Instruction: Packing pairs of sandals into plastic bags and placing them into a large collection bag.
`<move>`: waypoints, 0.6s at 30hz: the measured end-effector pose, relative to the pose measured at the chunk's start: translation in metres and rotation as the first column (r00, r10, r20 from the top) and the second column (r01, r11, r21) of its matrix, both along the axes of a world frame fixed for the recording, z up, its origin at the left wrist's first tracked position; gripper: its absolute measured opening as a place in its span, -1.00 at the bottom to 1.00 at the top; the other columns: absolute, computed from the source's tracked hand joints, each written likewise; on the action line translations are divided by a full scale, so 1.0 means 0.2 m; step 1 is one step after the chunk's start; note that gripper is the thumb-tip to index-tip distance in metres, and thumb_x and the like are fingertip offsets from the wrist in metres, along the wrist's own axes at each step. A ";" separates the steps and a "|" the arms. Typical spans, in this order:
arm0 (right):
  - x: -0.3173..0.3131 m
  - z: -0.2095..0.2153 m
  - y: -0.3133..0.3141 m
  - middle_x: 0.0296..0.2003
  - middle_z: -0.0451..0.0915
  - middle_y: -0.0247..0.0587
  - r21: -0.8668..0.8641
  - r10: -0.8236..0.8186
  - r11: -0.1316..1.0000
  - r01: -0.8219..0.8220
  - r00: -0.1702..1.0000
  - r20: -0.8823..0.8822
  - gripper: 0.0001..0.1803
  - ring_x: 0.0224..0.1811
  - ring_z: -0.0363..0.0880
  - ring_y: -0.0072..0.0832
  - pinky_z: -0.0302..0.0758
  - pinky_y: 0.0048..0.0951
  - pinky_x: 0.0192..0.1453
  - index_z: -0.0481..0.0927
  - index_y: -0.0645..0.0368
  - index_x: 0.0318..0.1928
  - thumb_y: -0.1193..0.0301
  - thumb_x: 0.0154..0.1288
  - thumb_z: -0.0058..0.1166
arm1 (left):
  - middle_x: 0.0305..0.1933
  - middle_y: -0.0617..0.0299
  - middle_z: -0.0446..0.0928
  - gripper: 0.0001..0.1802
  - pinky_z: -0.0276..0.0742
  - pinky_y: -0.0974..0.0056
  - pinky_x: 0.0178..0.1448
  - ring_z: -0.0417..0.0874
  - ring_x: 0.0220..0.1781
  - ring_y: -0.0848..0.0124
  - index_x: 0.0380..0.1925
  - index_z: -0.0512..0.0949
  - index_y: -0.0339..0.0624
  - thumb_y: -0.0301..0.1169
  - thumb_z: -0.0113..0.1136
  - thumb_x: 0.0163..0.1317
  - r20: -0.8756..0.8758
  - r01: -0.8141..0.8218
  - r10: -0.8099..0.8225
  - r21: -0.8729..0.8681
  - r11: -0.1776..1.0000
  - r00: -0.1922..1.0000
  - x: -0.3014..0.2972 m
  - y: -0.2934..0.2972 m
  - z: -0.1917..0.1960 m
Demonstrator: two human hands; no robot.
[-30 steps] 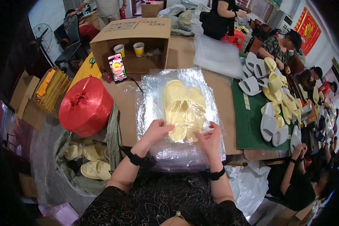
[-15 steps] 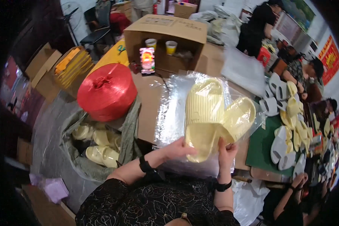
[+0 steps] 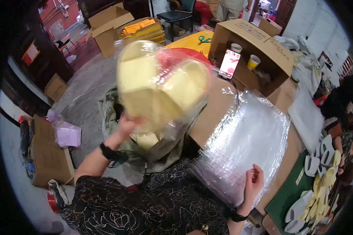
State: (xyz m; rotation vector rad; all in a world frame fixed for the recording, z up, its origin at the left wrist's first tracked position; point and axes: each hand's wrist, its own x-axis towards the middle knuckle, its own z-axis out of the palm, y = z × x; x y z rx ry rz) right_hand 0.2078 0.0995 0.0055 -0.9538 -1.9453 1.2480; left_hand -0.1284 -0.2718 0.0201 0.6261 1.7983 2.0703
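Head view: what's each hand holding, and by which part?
Left hand grips the bagged pair of yellow slippers at its lower left edge, lifted over the sack. Right hand holds nothing; fingers rest on the stack of clear bags.

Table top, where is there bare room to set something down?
Bare brown table runs between the stack of clear plastic bags and the open cardboard box. The green mat has a free strip beside the slippers. The right hand rests on the bags; the left hand holds the bagged yellow slippers.
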 end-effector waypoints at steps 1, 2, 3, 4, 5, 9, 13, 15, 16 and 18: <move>0.01 -0.05 0.04 -0.32 0.51 -0.43 -0.031 -0.052 0.998 0.052 0.999 -0.016 -0.76 -0.36 0.35 -0.75 0.31 -0.68 -0.33 0.60 0.24 -0.03 0.51 0.29 0.17 | -0.02 0.17 0.64 -0.59 0.60 0.23 0.05 0.67 -0.04 0.35 0.09 0.52 -0.29 -0.44 0.14 0.22 -0.145 -0.160 0.133 -0.192 0.968 0.981 -0.03 -0.15 0.01; 0.01 -0.09 0.07 -0.32 0.51 -0.43 -0.041 -0.041 0.998 0.040 0.999 -0.016 -0.76 -0.36 0.35 -0.75 0.31 -0.68 -0.33 0.60 0.24 -0.03 0.51 0.29 0.17 | -0.05 0.14 0.65 -0.62 0.57 0.25 0.06 0.66 -0.06 0.35 0.04 0.54 -0.33 -0.43 0.16 0.22 -0.074 -0.362 0.357 -0.091 0.928 0.931 0.00 -0.23 -0.01; 0.02 -0.12 0.10 -0.33 0.50 -0.44 -0.042 -0.056 0.998 0.054 0.997 -0.044 -0.77 -0.36 0.35 -0.75 0.31 -0.68 -0.33 0.60 0.25 -0.04 0.50 0.31 0.17 | -0.03 0.11 0.63 -0.61 0.55 0.25 0.07 0.64 -0.06 0.34 0.05 0.51 -0.35 -0.41 0.21 0.23 -0.071 -0.428 0.422 -0.136 0.894 0.904 -0.02 -0.39 -0.11; 0.02 -0.16 0.11 -0.33 0.50 -0.45 -0.039 -0.075 0.997 0.072 0.995 -0.069 -0.78 -0.36 0.35 -0.75 0.30 -0.69 -0.34 0.59 0.25 -0.04 0.49 0.33 0.16 | 0.00 0.11 0.61 -0.60 0.55 0.25 0.08 0.63 -0.04 0.34 0.06 0.50 -0.36 -0.41 0.22 0.24 -0.045 -0.563 0.562 -0.107 0.820 0.826 0.04 -0.39 -0.15; 0.02 -0.19 0.12 -0.34 0.47 -0.48 -0.092 -0.078 0.994 0.067 0.989 -0.122 -0.79 -0.38 0.32 -0.75 0.28 -0.70 -0.34 0.59 0.27 -0.04 0.48 0.34 0.15 | 0.02 0.10 0.60 -0.58 0.54 0.24 0.08 0.62 -0.02 0.34 0.07 0.48 -0.37 -0.40 0.22 0.25 -0.016 -0.681 0.682 -0.082 0.728 0.731 0.11 -0.34 -0.19; 0.01 -0.31 0.12 -0.36 0.44 -0.49 -0.172 -0.099 0.982 0.076 0.987 -0.125 -0.80 -0.40 0.26 -0.77 0.25 -0.72 -0.35 0.59 0.27 -0.05 0.49 0.35 0.14 | 0.11 0.05 0.57 -0.53 0.53 0.22 0.12 0.62 0.05 0.27 0.14 0.45 -0.39 -0.36 0.15 0.29 0.449 -0.445 0.555 -0.334 0.831 0.700 0.26 -0.24 -0.53; -0.02 -0.22 0.07 -0.38 0.43 -0.51 -0.137 -0.098 0.987 0.086 0.992 -0.081 -0.80 -0.41 0.25 -0.78 0.23 -0.72 -0.37 0.59 0.28 -0.06 0.49 0.34 0.14 | 0.04 0.03 0.59 -0.50 0.58 0.18 -0.02 0.66 -0.04 0.23 0.15 0.41 -0.41 -0.35 0.16 0.27 0.481 -0.224 0.342 -0.286 0.932 0.808 0.08 -0.02 -0.64; -0.02 -0.20 0.06 -0.39 0.42 -0.51 -0.112 -0.094 0.989 0.092 0.995 -0.016 -0.81 -0.41 0.24 -0.78 0.23 -0.71 -0.37 0.59 0.29 -0.07 0.51 0.33 0.14 | -0.05 0.04 0.59 -0.57 0.56 0.16 -0.07 0.65 -0.10 0.23 0.08 0.46 -0.39 -0.34 0.13 0.27 0.337 -0.204 0.359 -0.416 0.886 0.870 -0.09 0.14 -0.55; 0.00 -0.22 0.06 -0.39 0.42 -0.51 -0.106 -0.119 0.987 0.117 0.993 -0.014 -0.81 -0.41 0.24 -0.78 0.23 -0.71 -0.37 0.59 0.29 -0.07 0.51 0.33 0.14 | -0.09 0.04 0.59 -0.62 0.55 0.15 -0.09 0.64 -0.14 0.23 0.01 0.51 -0.38 -0.34 0.10 0.28 0.454 -0.202 0.399 -0.422 0.884 0.797 -0.16 0.25 -0.46; 0.02 -0.27 0.07 -0.39 0.44 -0.49 -0.228 -0.122 0.969 0.089 0.984 -0.133 -0.81 -0.42 0.25 -0.78 0.24 -0.70 -0.37 0.60 0.30 -0.08 0.51 0.32 0.14 | -0.13 0.05 0.59 -0.70 0.53 0.09 -0.16 0.61 -0.21 0.23 -0.11 0.58 -0.35 -0.36 0.06 0.28 0.326 -0.197 0.382 -0.479 0.855 0.865 -0.33 0.30 -0.47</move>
